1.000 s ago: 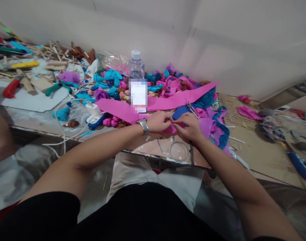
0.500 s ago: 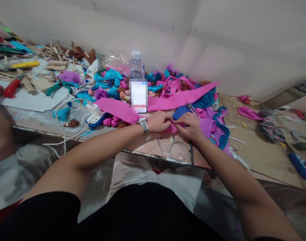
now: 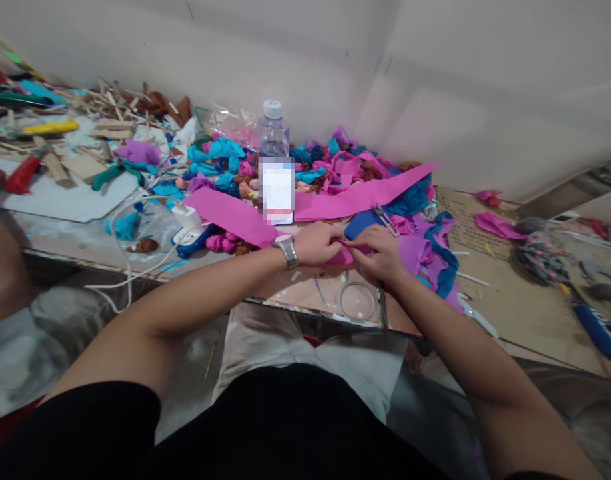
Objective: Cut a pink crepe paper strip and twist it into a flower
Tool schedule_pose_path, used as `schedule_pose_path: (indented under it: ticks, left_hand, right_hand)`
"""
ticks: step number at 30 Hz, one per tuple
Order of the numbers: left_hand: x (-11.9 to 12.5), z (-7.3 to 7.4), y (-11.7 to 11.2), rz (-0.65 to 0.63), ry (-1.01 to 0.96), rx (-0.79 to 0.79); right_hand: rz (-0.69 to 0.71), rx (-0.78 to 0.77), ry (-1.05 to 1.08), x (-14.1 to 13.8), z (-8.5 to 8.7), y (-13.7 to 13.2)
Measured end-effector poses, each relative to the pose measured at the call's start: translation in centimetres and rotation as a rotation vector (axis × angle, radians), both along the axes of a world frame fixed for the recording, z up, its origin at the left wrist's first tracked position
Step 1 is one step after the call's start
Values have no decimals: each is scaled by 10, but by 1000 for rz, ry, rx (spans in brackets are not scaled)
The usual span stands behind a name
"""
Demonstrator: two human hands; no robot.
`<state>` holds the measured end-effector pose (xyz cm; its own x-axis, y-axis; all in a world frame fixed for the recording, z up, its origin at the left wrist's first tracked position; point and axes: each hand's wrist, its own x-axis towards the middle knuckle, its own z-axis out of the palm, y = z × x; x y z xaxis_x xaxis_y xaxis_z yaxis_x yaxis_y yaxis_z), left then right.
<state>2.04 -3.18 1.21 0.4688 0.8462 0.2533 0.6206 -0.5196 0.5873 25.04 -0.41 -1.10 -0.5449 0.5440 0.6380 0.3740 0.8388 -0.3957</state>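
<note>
My left hand, with a watch on its wrist, pinches a piece of pink crepe paper at the table's front. Facing it, my right hand has its thumb and fingers closed on the same paper, the fingertips of both hands almost meeting. The pinched edge is mostly hidden by the fingers. From behind my left wrist a long pink strip runs out to the left. Another pink strip lies behind my hands. Just beyond my right fingers are a flat blue piece and a small metal tool.
Crumpled coloured paper covers the back, around a plastic bottle and a blurred phone. A power strip with a white cable sits left. A clear ring lies near the edge. Another person's arm is at far left.
The left end of the long pink strip has shifted slightly left and up. Both hands keep their pinch in nearly the same place.
</note>
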Motion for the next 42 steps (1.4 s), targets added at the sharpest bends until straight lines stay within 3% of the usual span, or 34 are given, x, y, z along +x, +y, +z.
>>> schedule_pose_path:
  ticks: [8, 14, 23, 42]
  left_hand:
    - [-1, -3, 4, 9, -33, -12]
    - [-1, -2, 3, -79, -114, -46]
    - [2, -2, 4, -30, -187, -91]
    - [1, -7, 5, -53, -203, -97]
  right_hand:
    - [-1, -7, 11, -1, 2, -1]
    - [46, 54, 23, -1, 1, -1]
    - [18, 21, 1, 0, 4, -1]
    - [-18, 46, -5, 1, 2, -1]
